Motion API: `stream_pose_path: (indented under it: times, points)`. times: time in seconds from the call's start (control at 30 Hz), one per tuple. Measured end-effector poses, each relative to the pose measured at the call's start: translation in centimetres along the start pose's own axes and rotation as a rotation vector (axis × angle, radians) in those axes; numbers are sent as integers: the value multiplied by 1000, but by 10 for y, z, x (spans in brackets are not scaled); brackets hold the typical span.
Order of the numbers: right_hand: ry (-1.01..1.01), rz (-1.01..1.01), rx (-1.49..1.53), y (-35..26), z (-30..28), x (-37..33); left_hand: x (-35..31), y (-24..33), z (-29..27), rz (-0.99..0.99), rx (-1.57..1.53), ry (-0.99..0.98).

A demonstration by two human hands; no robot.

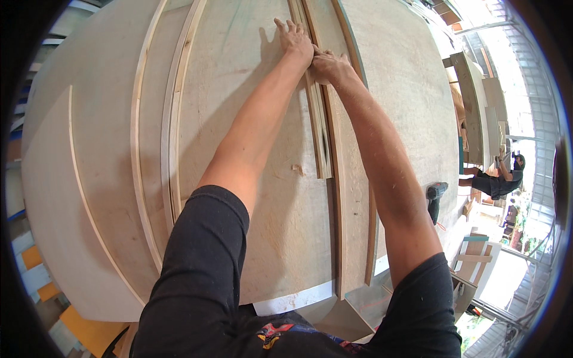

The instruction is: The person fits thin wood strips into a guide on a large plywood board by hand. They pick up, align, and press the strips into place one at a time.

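Observation:
Both my arms reach far forward over a large pale wooden panel (pixel 268 238). My left hand (pixel 295 43) has its fingers spread on the panel, its thumb side against a narrow wooden strip (pixel 318 131). Just right of it, my right hand (pixel 330 65) curls its fingers over the strip and the edge beside it; its fingertips are partly hidden. The strip lies lengthwise along the raised edge of a long, shallow wooden channel (pixel 355 227). Near my end, the strip stops short of the channel's end, and a dark narrow gap shows along it.
More long wooden strips (pixel 136 119) (pixel 169 131) lie lengthwise on the left. A cordless drill (pixel 435 200) rests near the panel's right edge. Beyond it, another person (pixel 501 179) in dark clothes is beside stacked boards (pixel 473 107). Yellow and white offcuts (pixel 86 331) lie at lower left.

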State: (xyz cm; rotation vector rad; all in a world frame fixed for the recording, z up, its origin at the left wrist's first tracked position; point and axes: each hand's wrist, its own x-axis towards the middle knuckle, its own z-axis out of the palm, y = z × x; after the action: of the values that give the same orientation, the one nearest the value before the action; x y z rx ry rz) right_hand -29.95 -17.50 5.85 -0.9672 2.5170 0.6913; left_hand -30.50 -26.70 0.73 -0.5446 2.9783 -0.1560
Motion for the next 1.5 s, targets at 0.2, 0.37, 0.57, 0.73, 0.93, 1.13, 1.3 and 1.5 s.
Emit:
stream_pose_path:
  times: [0.2,0.37,0.57,0.73,0.93,1.13,1.3,1.5]
  points:
    - [26,0,29,0,0,5,3,-4,1,-12,35,24]
    - [-2,3,24,0,-2,8,4,-3,3,-12,37,44]
    - [-4,18,24,3,-3,13,9,-4,-2,8,28,15]
    - [-34,0,69,1,-12,13,17,-6,4,-33,48,26]
    - [21,9,9,0,-17,39,44,-13,9,-39,102,18]
    - [176,33,152,14,-17,77,64,-30,2,-39,-18,6]
    - [83,16,-90,12,-38,102,74,-74,2,-109,-191,33]
    - [67,9,-43,15,-52,131,20,-125,58,-119,-207,257]
